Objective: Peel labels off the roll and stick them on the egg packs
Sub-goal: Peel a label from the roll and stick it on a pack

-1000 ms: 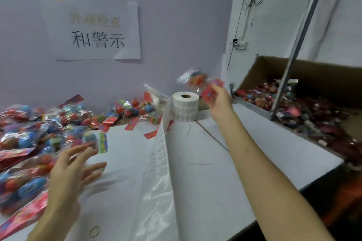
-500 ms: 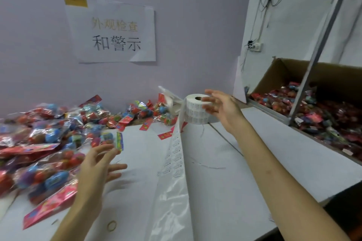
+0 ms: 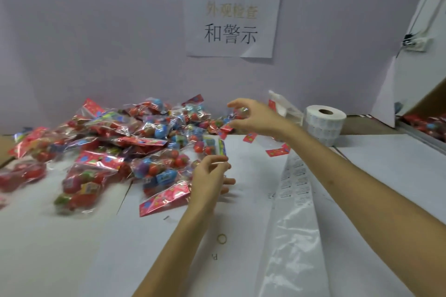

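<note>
Head view: a heap of egg packs (image 3: 125,142) covers the left of the tabletop (image 3: 72,248), seemingly waiting for labels. Beside it the left hand (image 3: 212,176) hovers, fingers curled; whether it pinches anything I cannot tell. Over the heap the right hand (image 3: 255,116) reaches, fingers apart. A partly peeled backing strip (image 3: 293,190) trails from the roll (image 3: 324,125). A paper notice (image 3: 231,19) hangs on the lilac wall.
</note>
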Demonstrator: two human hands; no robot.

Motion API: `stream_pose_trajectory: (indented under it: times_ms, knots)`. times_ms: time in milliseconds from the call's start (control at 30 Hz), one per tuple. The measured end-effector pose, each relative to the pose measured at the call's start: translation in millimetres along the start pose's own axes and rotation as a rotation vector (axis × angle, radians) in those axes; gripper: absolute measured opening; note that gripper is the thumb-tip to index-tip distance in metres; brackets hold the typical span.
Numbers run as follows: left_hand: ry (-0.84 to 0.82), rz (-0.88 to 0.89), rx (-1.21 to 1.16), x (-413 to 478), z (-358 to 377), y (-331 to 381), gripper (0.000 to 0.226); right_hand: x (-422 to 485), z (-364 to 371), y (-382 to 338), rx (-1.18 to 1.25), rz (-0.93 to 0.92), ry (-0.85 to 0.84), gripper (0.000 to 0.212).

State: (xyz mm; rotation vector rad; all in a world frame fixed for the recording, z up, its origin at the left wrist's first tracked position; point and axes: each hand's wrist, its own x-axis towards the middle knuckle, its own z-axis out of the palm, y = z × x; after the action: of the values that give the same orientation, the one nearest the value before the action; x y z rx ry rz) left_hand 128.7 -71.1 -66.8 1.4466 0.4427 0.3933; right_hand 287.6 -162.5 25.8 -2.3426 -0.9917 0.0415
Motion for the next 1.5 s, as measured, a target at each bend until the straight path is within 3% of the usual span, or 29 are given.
stream_pose_trajectory:
  times_ms: [100,233,333,500,600,733,867,1133,1267,1500]
  knots:
    - [0.0,-0.019,-0.001,-0.2,0.0,-0.8,0.015,32.2,28.6,3.8,-0.216,-0.03,-0.119,0.099]
    - [0.049,-0.047,-0.064,0.7,-0.3,-1.6,0.014,73.4,62.9,1.3,-0.209,0.031,-0.235,0.137]
    - [0.156,-0.077,-0.207,1.6,-0.6,-1.5,0.014,101.7,88.3,-10.4,-0.16,0.021,-0.273,0.143]
    - [0.272,-0.195,-0.487,4.9,-6.5,-0.2,0.025,135.7,126.6,-66.4,-0.115,-0.154,-0.316,0.145]
    - [0.294,-0.229,-0.459,5.8,-5.9,-2.0,0.026,148.6,146.0,-105.9,-0.143,-0.232,-0.341,0.145]
    - [0.314,-0.243,-0.49,5.8,-6.7,-4.7,0.035,152.6,173.2,-120.7,-0.276,-0.183,-0.409,0.148]
    - [0.328,-0.246,-0.489,6.5,-7.9,-7.1,0.049,141.8,186.3,-113.5,-0.336,-0.166,-0.334,0.137]
    - [0.293,-0.156,-0.348,-1.7,3.0,-4.8,0.034,104.4,159.5,-69.8,-0.366,-0.194,-0.083,0.088]
    - [0.316,-0.177,-0.4,-2.0,3.0,-1.7,0.031,76.8,124.8,-33.7,-0.316,-0.131,0.002,0.059]
    - [0.302,-0.179,-0.406,-2.4,-5.1,5.0,0.03,17.3,62.7,26.4,-0.241,0.049,0.034,0.048]
